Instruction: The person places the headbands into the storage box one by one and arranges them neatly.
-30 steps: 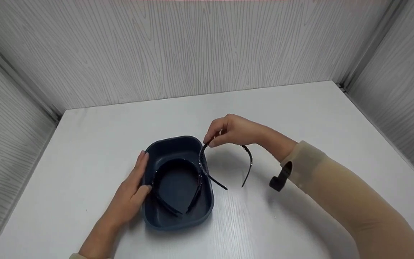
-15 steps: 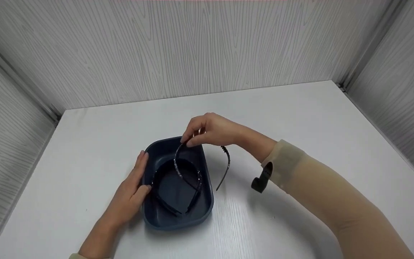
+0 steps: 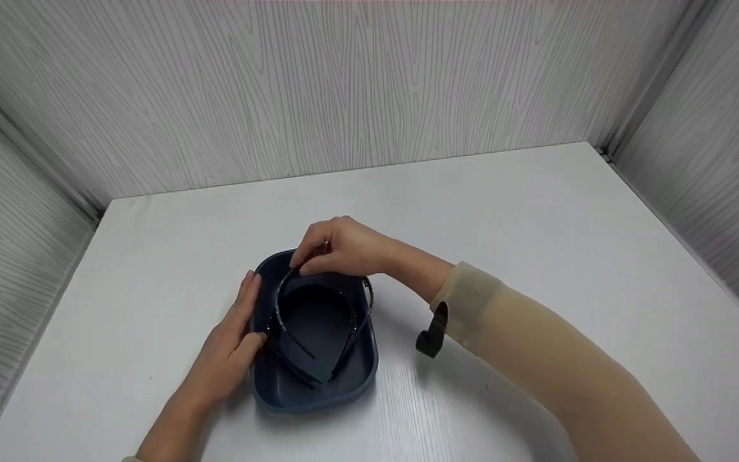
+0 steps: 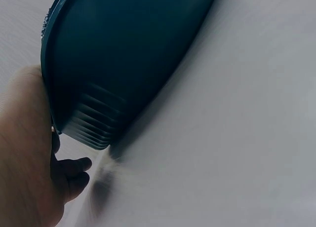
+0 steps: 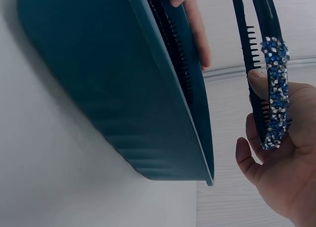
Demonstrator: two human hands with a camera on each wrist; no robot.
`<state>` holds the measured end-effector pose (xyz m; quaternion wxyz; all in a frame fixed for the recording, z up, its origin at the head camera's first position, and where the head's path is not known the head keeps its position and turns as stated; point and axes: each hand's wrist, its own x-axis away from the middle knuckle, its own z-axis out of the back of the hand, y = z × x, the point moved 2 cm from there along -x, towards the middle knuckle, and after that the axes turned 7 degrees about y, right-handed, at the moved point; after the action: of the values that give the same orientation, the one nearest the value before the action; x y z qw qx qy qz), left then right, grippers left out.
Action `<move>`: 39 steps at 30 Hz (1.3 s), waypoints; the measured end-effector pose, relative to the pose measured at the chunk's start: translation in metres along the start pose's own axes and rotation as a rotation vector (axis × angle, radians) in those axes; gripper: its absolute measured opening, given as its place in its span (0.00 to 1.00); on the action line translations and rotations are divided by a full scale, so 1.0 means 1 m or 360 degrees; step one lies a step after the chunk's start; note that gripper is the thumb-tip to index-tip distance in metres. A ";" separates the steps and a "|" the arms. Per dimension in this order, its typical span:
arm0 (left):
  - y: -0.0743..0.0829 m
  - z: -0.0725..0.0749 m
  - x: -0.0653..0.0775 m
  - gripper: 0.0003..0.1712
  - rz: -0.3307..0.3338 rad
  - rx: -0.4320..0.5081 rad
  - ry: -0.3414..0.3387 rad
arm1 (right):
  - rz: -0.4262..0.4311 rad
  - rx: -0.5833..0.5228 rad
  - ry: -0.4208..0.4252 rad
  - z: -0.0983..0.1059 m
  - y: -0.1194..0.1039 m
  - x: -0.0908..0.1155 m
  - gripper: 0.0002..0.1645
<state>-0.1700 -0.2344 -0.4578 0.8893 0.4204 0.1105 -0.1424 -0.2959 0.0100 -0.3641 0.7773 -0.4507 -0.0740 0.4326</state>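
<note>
A dark headband [image 3: 280, 308], with comb teeth and blue and silver stones on its band [image 5: 276, 84], hangs from my right hand [image 3: 347, 247]. Thumb and fingers pinch it near the top of its arc, above the deep blue plastic basin [image 3: 315, 404]. Inside the basin lies another dark headband [image 3: 292, 369], its ends toward me; a toothed inner edge [image 5: 180, 59] shows over the rim in the right wrist view. My left hand [image 3: 222, 353] holds the basin's left side, thumb over the rim and fingers along the outer wall.
The basin stands on a white table [image 3: 504, 212] with pale wood-grain panels [image 3: 344, 83] behind and at both sides. A black strap [image 3: 432, 333] hangs from my right sleeve [image 3: 523, 340].
My right hand has carried the headband leftward from beside the basin, then down over it. The left hand keeps its place on the basin.
</note>
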 end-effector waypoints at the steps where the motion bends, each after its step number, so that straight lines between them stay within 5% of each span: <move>1: 0.000 0.000 0.000 0.48 0.0005 0.0001 -0.0001 | 0.0003 0.0007 -0.0003 -0.002 0.000 -0.001 0.10; 39: 0.000 0.000 0.000 0.49 0.0009 0.0008 -0.0012 | -0.0034 0.0315 -0.0038 -0.038 0.017 -0.009 0.11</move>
<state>-0.1698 -0.2346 -0.4573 0.8890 0.4224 0.1055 -0.1417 -0.2923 -0.0169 -0.3965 0.8217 -0.3655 -0.0449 0.4350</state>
